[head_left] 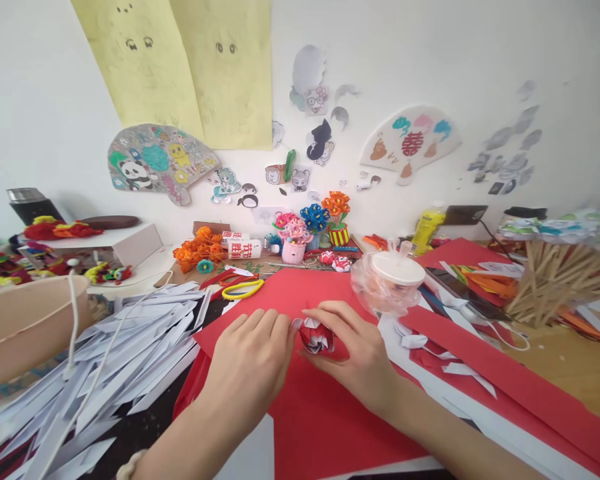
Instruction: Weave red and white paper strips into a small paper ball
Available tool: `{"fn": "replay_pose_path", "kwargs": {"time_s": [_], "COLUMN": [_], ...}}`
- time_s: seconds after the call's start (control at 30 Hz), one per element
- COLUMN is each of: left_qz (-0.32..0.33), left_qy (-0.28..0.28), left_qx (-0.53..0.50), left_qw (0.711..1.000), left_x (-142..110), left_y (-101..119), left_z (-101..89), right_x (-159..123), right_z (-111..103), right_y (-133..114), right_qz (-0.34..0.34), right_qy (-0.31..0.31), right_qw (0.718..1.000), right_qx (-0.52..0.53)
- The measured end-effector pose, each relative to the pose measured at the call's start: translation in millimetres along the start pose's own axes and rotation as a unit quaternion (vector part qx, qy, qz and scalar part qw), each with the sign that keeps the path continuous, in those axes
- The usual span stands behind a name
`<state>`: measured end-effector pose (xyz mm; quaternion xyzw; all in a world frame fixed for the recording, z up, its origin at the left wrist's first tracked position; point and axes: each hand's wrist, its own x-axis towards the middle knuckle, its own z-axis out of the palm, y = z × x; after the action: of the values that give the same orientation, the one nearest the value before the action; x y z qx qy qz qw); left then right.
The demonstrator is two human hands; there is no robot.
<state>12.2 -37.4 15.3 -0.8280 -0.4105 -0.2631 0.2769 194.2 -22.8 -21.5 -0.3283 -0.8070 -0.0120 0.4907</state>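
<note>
Red sheets (325,427) on a cluttered desk, both hands (300,363) pinching a folded red-and-white paper piece (317,335).

I see a red 囍 on the white fan (411,139). Before me, the white tube (245,249) reads 节节 in red, its lower characters unclear.

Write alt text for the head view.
The right hand holds a small folded red-and-white paper piece over red paper, the left hand at its edge. Left of them lie white paper strips; to the right stands a lidded tub in clear plastic. Behind, craft flowers stand before a wall.
</note>
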Motion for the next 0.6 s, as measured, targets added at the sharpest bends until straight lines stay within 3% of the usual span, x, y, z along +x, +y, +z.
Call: {"fn": "replay_pose_path", "kwargs": {"time_s": [0.27, 0.6], "left_qz": [0.000, 0.017], "left_qy": [0.025, 0.029], "left_qx": [-0.044, -0.049], "left_qw": [0.999, 0.998], "left_x": [-2.9, -5.5], "left_y": [2.9, 21.6], "left_z": [3.6, -0.9], "right_x": [-0.6, -1.7], "right_z": [4.1, 2.2], "right_y": [-3.9, -7.3], "right_qz": [-0.024, -0.090], "right_qy": [-0.001, 0.008], "right_qw": [1.000, 0.993], "right_qx": [0.004, -0.077]}}
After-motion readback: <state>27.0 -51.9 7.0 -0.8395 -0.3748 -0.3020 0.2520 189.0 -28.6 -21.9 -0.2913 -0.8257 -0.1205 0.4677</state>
